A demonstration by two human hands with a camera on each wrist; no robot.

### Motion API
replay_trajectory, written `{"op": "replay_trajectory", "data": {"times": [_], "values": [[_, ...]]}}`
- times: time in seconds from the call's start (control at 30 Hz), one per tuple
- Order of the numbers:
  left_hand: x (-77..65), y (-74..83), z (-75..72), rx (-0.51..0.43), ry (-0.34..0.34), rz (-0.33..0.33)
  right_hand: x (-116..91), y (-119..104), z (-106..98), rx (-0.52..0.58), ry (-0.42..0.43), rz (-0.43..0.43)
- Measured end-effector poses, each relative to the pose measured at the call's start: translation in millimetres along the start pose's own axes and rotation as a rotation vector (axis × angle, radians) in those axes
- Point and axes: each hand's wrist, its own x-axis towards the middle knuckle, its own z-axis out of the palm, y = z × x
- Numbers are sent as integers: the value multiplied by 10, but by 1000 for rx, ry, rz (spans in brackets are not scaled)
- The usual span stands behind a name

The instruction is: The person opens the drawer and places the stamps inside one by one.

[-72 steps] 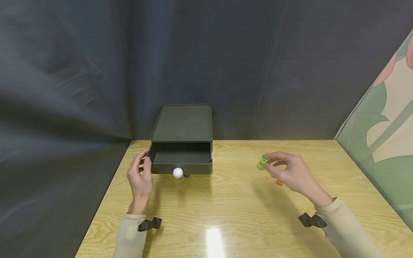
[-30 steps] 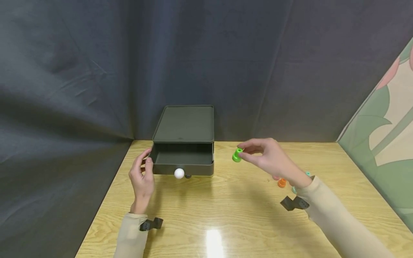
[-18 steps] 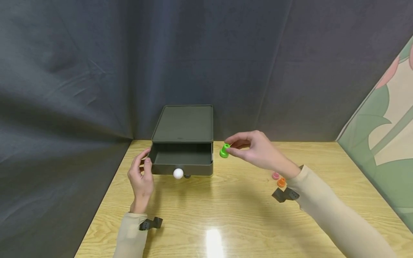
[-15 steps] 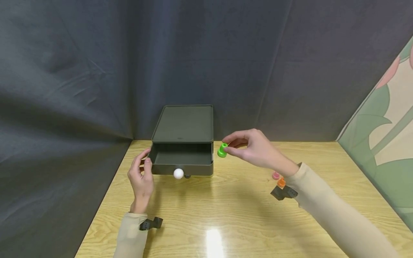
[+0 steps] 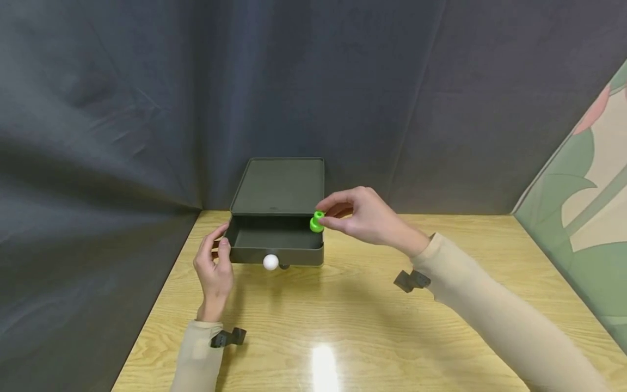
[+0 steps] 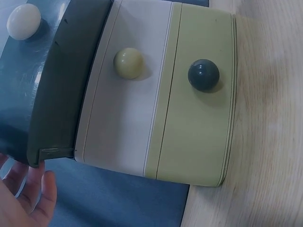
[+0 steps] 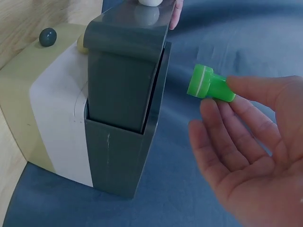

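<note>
Head view shows your right hand raised over the right end of the open top drawer, with thumb and fingertips pinching a small green stamp-like peg. That peg hangs just above the drawer's right rim, at the front right corner of the dark grey drawer box, and is not yet inside. From the right wrist view the peg is a bright green piece with a wider round head and a narrower stem; your fingers curl round the stem while the head points toward the box, which stands a little apart from it.

Your left hand sits at the near left corner of the drawer, thumb up beside the drawer front and fingers loosely bent; whether they actually touch the drawer wall I cannot tell, and it holds nothing. In the left wrist view only its fingertips show, just beside the corner of the dark top drawer.

The drawer front carries a white round knob, and a dark knob peeks out just beneath it. Seen from the left wrist, the lower drawers are white with a cream knob and pale green with a dark knob. The box stands at the far side of the wooden table, against a dark cloth backdrop.
</note>
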Motion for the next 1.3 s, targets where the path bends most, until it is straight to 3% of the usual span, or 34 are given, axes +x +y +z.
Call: {"op": "replay_trajectory", "data": {"times": [0.53, 0.7, 1.03, 1.3], "values": [[8, -25, -2, -6, 10, -7, 410, -157, 220, -54, -118, 37], [-9, -38, -10, 8, 13, -5, 542, -183, 408, -56, -165, 31], [-42, -59, -11, 16, -13, -21, 750, -137, 887, -88, -176, 42], [-27, -37, 16, 15, -15, 9, 840, -124, 1053, -171, -193, 23]]}}
